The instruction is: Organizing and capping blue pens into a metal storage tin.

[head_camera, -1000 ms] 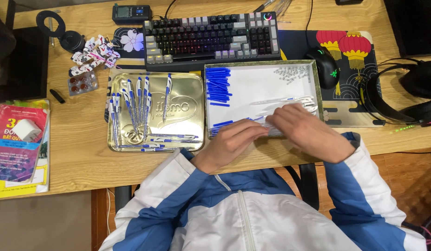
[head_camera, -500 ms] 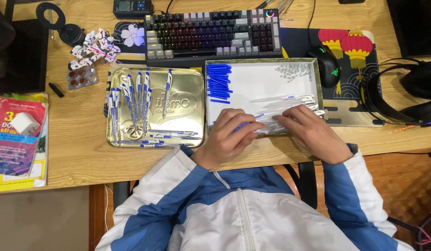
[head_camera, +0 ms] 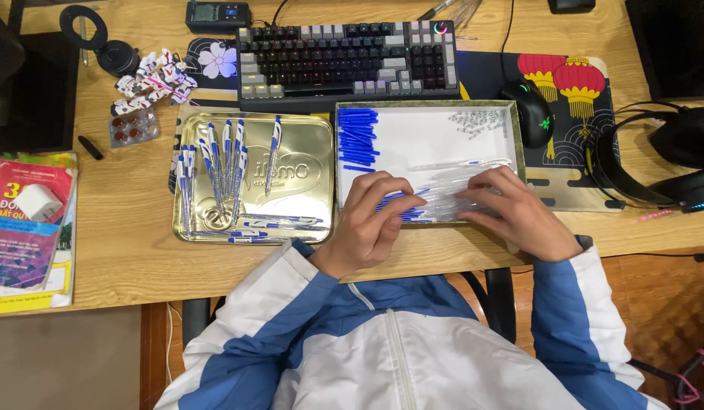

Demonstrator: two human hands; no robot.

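About a dozen finished pens lie in my gold tin; my left hand and right hand, fingers together, pinch clear barrels; many blue refills remain in the white box.

Wooden desk — tray; keyboard

The left hand and the right hand are covering part of the clear pen barrels in the white tray, so the count is staying unclear. The tiny grey parts at the tray's far corner are showing too small to identify. The headphones are running off the right edge.
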